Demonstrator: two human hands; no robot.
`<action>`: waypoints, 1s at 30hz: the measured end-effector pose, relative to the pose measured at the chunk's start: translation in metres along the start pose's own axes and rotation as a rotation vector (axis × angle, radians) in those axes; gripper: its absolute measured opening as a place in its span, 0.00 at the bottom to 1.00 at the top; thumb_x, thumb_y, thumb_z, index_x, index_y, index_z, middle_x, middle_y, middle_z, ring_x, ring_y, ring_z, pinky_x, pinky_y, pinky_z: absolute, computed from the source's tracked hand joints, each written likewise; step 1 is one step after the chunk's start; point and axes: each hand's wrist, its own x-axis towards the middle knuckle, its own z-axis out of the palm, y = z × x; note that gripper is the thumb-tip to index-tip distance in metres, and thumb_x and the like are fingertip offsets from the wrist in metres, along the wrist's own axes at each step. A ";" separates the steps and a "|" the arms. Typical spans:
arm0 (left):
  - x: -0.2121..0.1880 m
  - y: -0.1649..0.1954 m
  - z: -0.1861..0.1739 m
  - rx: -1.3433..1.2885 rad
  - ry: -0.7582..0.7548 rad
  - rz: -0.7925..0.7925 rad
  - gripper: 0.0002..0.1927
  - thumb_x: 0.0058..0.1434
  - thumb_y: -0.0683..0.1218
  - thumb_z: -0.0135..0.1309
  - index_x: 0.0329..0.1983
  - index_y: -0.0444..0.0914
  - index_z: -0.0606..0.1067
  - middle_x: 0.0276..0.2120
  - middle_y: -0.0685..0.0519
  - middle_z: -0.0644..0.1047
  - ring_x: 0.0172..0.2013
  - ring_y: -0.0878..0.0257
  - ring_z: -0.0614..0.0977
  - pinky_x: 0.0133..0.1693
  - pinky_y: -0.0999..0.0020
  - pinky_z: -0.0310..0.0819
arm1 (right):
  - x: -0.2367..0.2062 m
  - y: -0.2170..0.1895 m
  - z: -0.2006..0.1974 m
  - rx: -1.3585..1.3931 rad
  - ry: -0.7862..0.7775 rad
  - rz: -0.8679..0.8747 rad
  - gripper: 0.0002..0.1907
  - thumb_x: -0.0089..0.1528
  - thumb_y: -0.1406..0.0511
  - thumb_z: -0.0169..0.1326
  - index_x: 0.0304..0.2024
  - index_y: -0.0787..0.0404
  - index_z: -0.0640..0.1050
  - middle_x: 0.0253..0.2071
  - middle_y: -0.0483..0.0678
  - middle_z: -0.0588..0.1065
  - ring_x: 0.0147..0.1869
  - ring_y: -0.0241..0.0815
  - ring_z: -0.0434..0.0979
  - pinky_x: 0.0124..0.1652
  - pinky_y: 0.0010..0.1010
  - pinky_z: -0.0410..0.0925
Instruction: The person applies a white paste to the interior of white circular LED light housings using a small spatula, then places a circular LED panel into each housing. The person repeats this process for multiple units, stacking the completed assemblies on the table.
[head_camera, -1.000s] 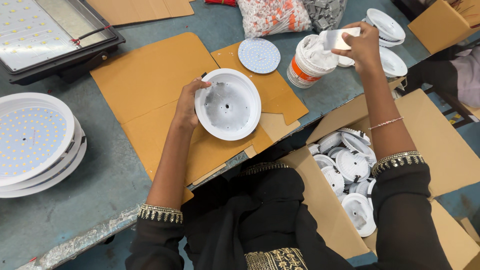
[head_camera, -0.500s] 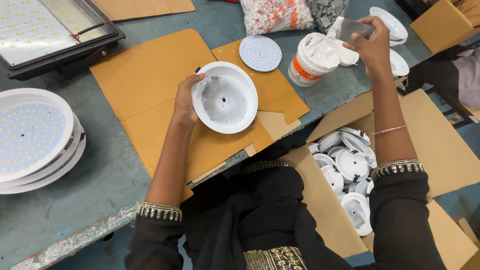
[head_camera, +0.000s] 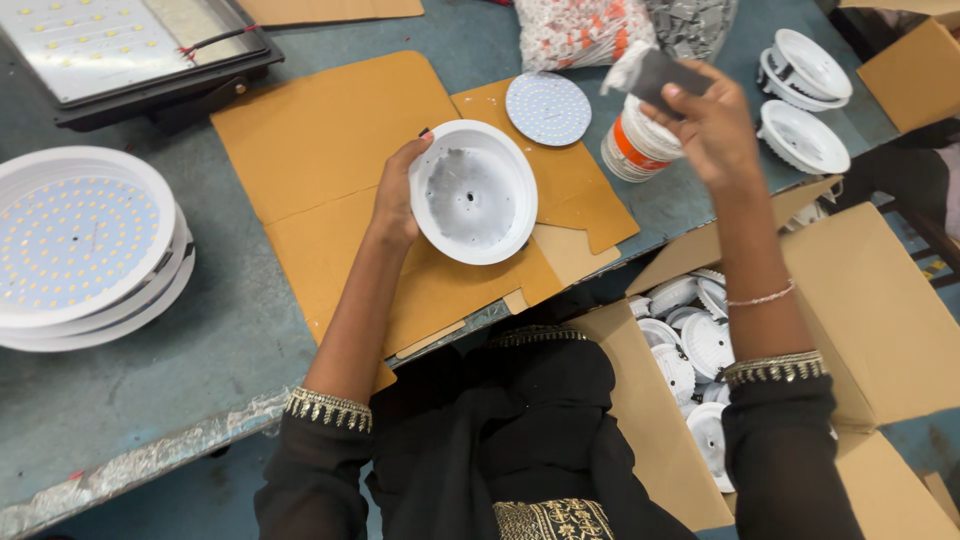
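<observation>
Across the grey-blue worktable (head_camera: 150, 400), a flat brown cardboard sheet (head_camera: 320, 150). At four o'clock, an open cardboard box (head_camera: 870, 300) of small white fittings; at nine, a stack of large round white LED panels (head_camera: 80, 240). Near centre, over the sheet, a white bowl-shaped plastic lamp housing (head_camera: 472, 195), gripped at its nine-o'clock rim by the left hand (head_camera: 398, 195), hollow side up and smeared grey inside. At one o'clock, a small white tub with an orange band (head_camera: 635, 150), beside a round LED disc (head_camera: 547, 108). Above the tub, the right hand (head_camera: 715, 130), pinched on a dark flat strip with a white-coated end (head_camera: 655, 72). Seemingly a coating step; would call for a steady housing.
</observation>
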 end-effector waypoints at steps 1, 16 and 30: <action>0.000 0.000 0.000 -0.003 -0.007 -0.006 0.16 0.65 0.53 0.50 0.44 0.37 0.78 0.37 0.50 0.82 0.38 0.61 0.84 0.44 0.63 0.80 | -0.001 0.007 0.013 0.051 -0.019 0.027 0.21 0.69 0.76 0.55 0.63 0.71 0.67 0.53 0.56 0.75 0.55 0.44 0.79 0.59 0.44 0.74; 0.003 -0.012 -0.005 0.141 0.029 0.137 0.12 0.70 0.51 0.53 0.42 0.37 0.72 0.38 0.53 0.77 0.39 0.64 0.80 0.43 0.65 0.78 | -0.107 0.136 0.206 -0.960 0.077 -0.476 0.27 0.66 0.77 0.44 0.67 0.63 0.73 0.69 0.58 0.69 0.74 0.58 0.69 0.68 0.42 0.64; -0.018 -0.027 0.032 0.202 -0.193 0.375 0.30 0.65 0.51 0.50 0.69 0.34 0.66 0.60 0.47 0.72 0.60 0.59 0.73 0.63 0.66 0.64 | -0.142 0.087 0.190 -1.098 0.007 -0.164 0.18 0.63 0.70 0.50 0.55 0.62 0.80 0.49 0.60 0.79 0.45 0.59 0.81 0.46 0.43 0.72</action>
